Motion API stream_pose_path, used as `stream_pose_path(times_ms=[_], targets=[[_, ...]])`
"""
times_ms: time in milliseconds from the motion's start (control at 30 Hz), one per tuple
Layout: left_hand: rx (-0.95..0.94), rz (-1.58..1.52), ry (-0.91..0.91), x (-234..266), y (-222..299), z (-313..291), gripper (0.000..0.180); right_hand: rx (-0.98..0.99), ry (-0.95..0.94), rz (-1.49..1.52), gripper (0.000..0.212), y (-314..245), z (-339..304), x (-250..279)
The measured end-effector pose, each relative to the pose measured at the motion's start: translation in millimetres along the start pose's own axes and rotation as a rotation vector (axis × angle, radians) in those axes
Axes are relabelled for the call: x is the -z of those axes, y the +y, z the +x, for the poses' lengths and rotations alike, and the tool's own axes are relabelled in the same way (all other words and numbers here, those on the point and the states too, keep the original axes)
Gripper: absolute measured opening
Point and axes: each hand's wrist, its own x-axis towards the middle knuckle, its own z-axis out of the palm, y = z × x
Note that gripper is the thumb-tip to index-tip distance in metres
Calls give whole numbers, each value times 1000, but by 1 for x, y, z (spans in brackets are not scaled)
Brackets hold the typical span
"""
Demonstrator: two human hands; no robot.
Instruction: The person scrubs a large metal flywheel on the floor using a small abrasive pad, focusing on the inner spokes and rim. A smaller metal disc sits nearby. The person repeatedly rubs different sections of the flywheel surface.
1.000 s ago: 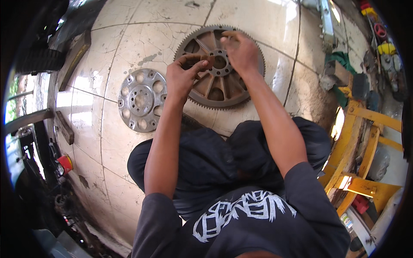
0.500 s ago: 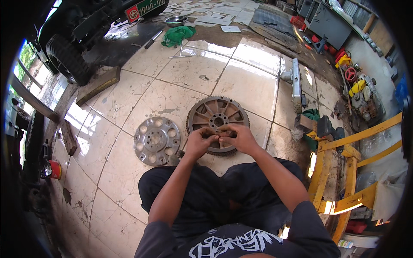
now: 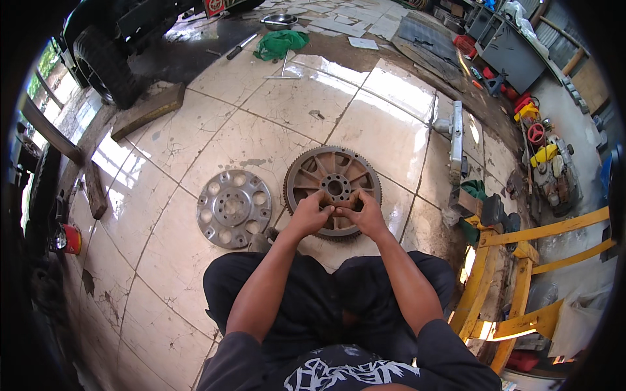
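On the tiled floor in front of me lies a toothed flywheel (image 3: 334, 159), brown and spoked, with a ring of holes around its centre. Above its near half my two hands meet, fingertips almost touching. Both my left hand (image 3: 311, 214) and my right hand (image 3: 366, 213) are pinched closed on a small reddish-brown strip (image 3: 344, 204); its material is too small to tell. To the left a silver metal disc (image 3: 233, 208) with large round holes lies flat, and a dark grey lump (image 3: 261, 243), perhaps a cloth, sits at its near edge.
A silver metal part (image 3: 456, 137) stands at the right, near a yellow frame (image 3: 554, 225). Farther off are a green cloth (image 3: 280, 44), a T-shaped metal tool (image 3: 282, 76), a metal bowl (image 3: 279, 22) and a vehicle tyre (image 3: 104, 68). A wooden beam (image 3: 149, 112) lies left.
My view has shifted slightly, moving the scene in the picture. My hands stay pinched together over the flywheel, now a little farther apart, with more of the strip showing.
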Motion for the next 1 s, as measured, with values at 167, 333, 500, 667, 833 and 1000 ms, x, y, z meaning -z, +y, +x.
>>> stream_pose_path(times_ms=[167,333,500,667,833,1000], targets=[[-84,-18,-15,2,0,15,27,-84,-79,92,33,17,9,2],[17,-18,2,-3,-4,22,24,-208,-160,282,24,8,17,0],[196,-206,-120,-5,-3,31,23,-327,-116,400,22,17,20,-2],[327,-622,-179,-9,-17,36,18,-344,-100,496,23,20,22,-6],[387,-861,-173,-9,-23,39,17,-254,-61,469,33,8,24,-6],[423,-919,-135,-4,-23,40,17,-76,-104,257,42,7,22,-5]])
